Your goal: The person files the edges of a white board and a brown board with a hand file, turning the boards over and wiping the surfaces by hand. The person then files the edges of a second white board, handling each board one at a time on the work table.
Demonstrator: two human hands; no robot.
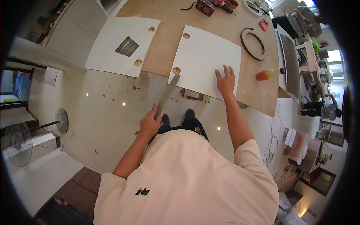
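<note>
My left hand [150, 122] is closed around the lower end of a long, flat grey file [167, 93]. The file's far end meets the near left corner of a white panel [210, 56], close to a round hole [176, 70]. On the right part of that same panel my right hand [226, 80] lies with its fingers spread, holding nothing. A second white panel [105, 45] sits to the left, with two round holes and a dark rectangular patch [127, 46] on its face.
The brown worktable [159, 56] also carries a red cordless drill [225, 6], a battery pack [205, 6], a roll of edge banding [245, 47], a red clamp [264, 24] and a bottle of orange liquid [268, 74]. Standing fans [18, 142] are at left. Two people [330, 110] are at right.
</note>
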